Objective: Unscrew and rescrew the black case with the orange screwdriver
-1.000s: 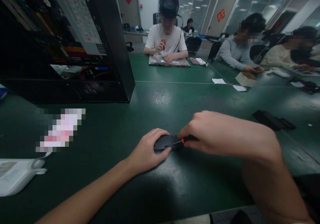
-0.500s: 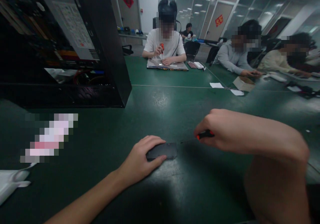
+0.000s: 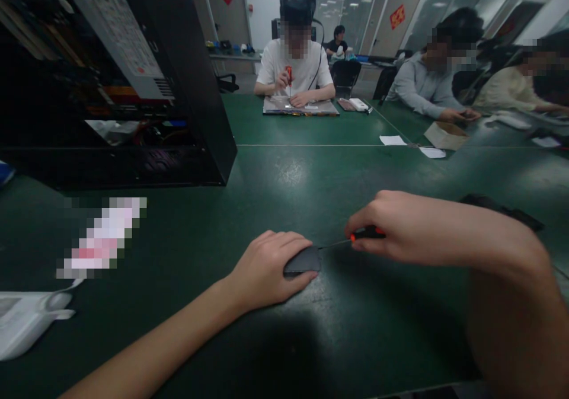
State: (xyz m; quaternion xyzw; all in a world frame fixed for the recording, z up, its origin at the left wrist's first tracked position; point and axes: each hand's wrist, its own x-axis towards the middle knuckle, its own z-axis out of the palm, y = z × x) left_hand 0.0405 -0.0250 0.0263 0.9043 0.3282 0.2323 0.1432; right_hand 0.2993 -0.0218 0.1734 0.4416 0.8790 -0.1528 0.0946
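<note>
A flat dark grey box-like block (image 3: 303, 261) lies on the green table, and I cannot make out its kind. My left hand (image 3: 274, 267) is closed around its left part, fingers along the far side and thumb along the near side. My right hand (image 3: 377, 230) grips the black and red handle of a screwdriver (image 3: 368, 233), held almost level. The thin shaft points left, and its tip meets the block's right end or sits just beside it; I cannot tell which. My palm and fingers hide the left part of the block.
An open black computer case (image 3: 208, 108) stands at the far left. A white device (image 3: 31, 322) and a blurred-out pink and white item (image 3: 104, 239) lie at the left. Across the green table (image 3: 284, 203), a person (image 3: 296, 61) holds a screwdriver over a flat panel. A small carton (image 3: 447, 135) sits further right.
My left hand has slid further over the block, which sits slightly more to the right. The screwdriver tip has come up to the block's right end. The view has shifted a little.
</note>
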